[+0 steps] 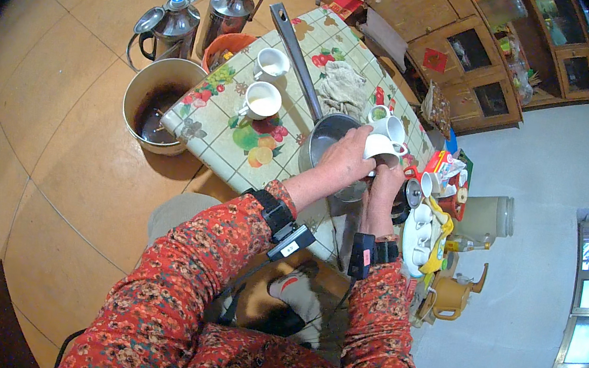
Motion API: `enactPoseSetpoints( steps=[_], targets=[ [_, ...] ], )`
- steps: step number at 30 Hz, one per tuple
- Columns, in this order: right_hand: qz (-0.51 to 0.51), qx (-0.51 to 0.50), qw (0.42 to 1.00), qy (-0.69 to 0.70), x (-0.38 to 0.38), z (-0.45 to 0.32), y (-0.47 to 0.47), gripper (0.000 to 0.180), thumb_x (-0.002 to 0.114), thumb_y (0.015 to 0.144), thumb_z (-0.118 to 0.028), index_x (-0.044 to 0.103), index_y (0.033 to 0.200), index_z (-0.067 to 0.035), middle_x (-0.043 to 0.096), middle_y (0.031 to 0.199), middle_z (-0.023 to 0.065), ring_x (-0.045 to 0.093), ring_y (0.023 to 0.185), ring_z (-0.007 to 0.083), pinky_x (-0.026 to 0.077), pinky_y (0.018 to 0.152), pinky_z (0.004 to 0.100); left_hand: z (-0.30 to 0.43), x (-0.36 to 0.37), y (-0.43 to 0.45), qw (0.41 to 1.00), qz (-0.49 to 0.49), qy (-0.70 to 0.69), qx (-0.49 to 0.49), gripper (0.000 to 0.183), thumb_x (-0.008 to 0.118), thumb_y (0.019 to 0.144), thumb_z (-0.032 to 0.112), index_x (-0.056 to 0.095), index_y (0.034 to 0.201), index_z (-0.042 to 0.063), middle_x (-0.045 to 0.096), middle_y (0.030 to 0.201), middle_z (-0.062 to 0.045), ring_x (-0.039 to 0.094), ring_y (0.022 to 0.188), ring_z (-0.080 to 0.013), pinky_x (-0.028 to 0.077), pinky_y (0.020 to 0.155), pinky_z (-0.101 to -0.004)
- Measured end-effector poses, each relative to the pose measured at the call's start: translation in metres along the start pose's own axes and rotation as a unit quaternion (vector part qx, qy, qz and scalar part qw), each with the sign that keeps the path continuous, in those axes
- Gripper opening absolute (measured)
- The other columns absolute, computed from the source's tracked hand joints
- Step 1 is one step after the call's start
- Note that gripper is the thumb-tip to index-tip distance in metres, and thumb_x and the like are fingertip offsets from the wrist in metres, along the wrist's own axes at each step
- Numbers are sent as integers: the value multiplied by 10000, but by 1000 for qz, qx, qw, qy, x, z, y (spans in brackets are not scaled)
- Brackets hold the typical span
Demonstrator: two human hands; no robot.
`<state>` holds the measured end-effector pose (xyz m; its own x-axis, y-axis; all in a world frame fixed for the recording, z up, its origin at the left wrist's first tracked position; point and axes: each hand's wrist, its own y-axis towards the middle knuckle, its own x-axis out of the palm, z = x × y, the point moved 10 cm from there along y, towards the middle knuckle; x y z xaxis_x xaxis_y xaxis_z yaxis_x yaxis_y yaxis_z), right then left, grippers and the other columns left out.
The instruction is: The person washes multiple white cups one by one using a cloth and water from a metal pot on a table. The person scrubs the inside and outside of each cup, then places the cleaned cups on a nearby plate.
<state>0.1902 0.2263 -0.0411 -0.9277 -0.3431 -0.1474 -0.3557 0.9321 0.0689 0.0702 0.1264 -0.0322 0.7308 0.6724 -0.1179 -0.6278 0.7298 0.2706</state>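
My left hand grips a white cup tilted over the right side of a metal saucepan. My right hand is at the cup's lower rim, its fingertips partly hidden by the cup. The saucepan's long handle points away from me across the table. Close beyond the held cup are a white cup and a white mug with something green showing in it. To the left, two white cups stand upright with pale contents. A crumpled grey cloth lies beyond the pan.
A fruit-patterned tablecloth covers the table. On the floor at left are a stained bucket, an orange basin and two metal flasks. Rightward are a white tray of cups, a yellow cloth and a yellow-brown kettle.
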Motion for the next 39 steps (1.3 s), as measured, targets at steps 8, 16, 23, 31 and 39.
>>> enactPoseSetpoints(
  steps=[8, 16, 23, 31, 39],
  targets=[
    [-42, 50, 998, 22, 14, -1, -23, 467, 545, 763, 35, 470, 1223, 21, 616, 979, 107, 612, 736, 158, 513, 556, 252, -21, -10, 9, 996, -43, 57, -52, 356, 539, 759, 70, 546, 1114, 100, 636, 989, -213, 601, 938, -412, 471, 801, -488],
    [-73, -98, 926, -358, 0, -26, -44, 268, 691, 811, -149, 553, 1004, -26, 621, 852, 108, 608, 727, 178, 488, 683, 314, -8, -25, 12, 998, -21, 57, 3, 356, 583, 753, 73, 593, 1107, 116, 634, 962, -187, 627, 861, -404, 499, 787, -480],
    [-199, -149, 863, -440, 15, -27, -42, 238, 651, 841, -251, 609, 942, -39, 615, 858, 139, 617, 746, 289, 483, 668, 369, -18, -20, 14, 999, -18, 23, -46, 562, 541, 712, 70, 476, 1270, 41, 535, 1199, -232, 516, 1138, -371, 409, 978, -407],
    [-204, -160, 716, -648, 40, -4, -40, 275, 589, 855, -339, 655, 861, -73, 641, 842, 149, 635, 790, 348, 490, 691, 450, -22, -27, 20, 999, 30, -17, -15, 542, 504, 741, 66, 459, 1281, 53, 491, 1214, -221, 465, 1156, -385, 358, 1017, -432],
    [-230, 85, 898, -364, 9, 25, -25, 284, 599, 888, -306, 671, 867, -32, 656, 686, 72, 606, 578, 171, 464, 528, 310, -28, -31, 24, 998, 45, -47, -11, 504, 511, 762, 93, 468, 1262, 37, 502, 1206, -233, 481, 1145, -394, 381, 998, -425]
  ],
)
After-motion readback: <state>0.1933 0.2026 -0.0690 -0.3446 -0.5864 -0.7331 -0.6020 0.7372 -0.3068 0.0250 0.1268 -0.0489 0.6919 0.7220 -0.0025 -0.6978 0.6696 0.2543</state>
